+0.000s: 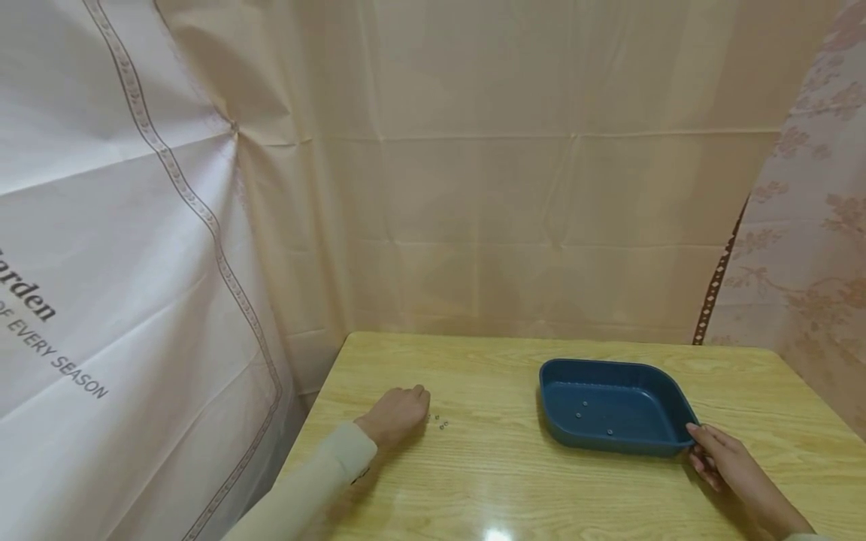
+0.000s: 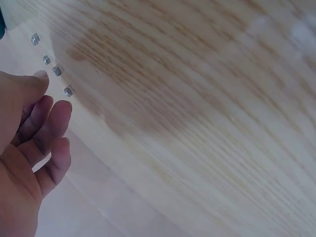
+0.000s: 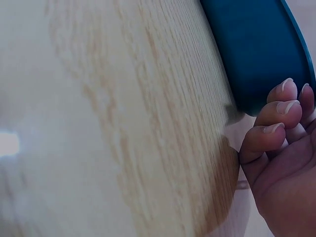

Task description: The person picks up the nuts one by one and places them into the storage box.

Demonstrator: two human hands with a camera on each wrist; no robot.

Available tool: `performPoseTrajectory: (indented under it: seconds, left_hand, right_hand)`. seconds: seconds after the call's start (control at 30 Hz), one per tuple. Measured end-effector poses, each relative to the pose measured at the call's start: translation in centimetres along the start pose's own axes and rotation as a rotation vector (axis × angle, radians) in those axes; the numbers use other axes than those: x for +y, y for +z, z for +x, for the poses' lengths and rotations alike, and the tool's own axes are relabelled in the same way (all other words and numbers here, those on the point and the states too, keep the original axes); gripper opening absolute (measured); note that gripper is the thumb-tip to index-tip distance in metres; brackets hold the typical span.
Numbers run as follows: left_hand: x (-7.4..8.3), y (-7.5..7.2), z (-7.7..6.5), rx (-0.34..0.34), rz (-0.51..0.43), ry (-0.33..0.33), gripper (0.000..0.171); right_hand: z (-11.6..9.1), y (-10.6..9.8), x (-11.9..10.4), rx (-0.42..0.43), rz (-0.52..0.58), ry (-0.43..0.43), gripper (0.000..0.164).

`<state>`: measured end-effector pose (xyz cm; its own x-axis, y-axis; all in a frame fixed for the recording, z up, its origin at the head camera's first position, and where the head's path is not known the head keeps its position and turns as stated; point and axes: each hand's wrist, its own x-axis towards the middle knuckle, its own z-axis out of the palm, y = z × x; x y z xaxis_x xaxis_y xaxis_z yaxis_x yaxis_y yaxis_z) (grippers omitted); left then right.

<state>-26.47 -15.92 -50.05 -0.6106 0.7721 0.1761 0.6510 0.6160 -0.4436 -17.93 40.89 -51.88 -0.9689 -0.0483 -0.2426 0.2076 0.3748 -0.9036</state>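
Note:
My left hand [image 1: 399, 415] is over the left part of the table, beside several small metal nuts [image 1: 437, 418]. In the left wrist view the nuts [image 2: 57, 71] lie in a loose row just past the thumb and fingertips. The fingers of that hand [image 2: 37, 128] are loosely bent and nothing shows between them. A dark blue rectangular tray [image 1: 609, 448] with rounded corners sits to the right, with three nuts [image 1: 578, 415] on its floor. My right hand [image 1: 724, 454] grips its near right corner, thumb on the rim; in the right wrist view bent fingers [image 3: 279, 116] meet the tray wall [image 3: 261, 54].
The wood-grain table [image 1: 487, 481] ends at a back edge below a beige hanging cloth [image 1: 473, 188]. A white printed cloth [image 1: 135, 263] hangs along the left, and a floral cloth [image 1: 805, 248] on the right.

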Motion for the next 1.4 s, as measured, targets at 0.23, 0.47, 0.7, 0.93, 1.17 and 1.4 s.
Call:
performPoseTrajectory:
  seconds: [0.23, 0.47, 0.7, 0.93, 1.17, 1.4]
  left_hand:
    - [0.0, 0.2, 0.3, 0.019, -0.013, 0.009, 0.017]
    - [0.0, 0.4, 0.5, 0.052, 0.048, 0.05, 0.02]
    - [0.0, 0.3, 0.7, 0.047, 0.003, 0.061, 0.022]
    - [0.2, -0.3, 1.0, 0.002, 0.019, 0.059, 0.017]
    - [0.3, -0.6, 1.5, -0.002, -0.11, 0.041, 0.007]
    - [0.1, -0.7, 1.9, 0.071, -0.166, 0.053, 0.007]
  right_hand:
    - [-0.2, 0.2, 0.1, 0.025, -0.013, 0.015, 0.052]
    - [-0.2, 0.2, 0.1, 0.02, -0.006, 0.013, 0.051]
    - [-0.1, 0.0, 0.0, -0.013, -0.005, 0.019, 0.052]
    - [0.0, 0.0, 0.0, 0.0, -0.009, 0.01, 0.052]
    - [0.0, 0.2, -0.1, 0.012, -0.007, -0.001, 0.052]
    - [-0.1, 0.3, -0.1, 0.029, -0.018, -0.018, 0.052]
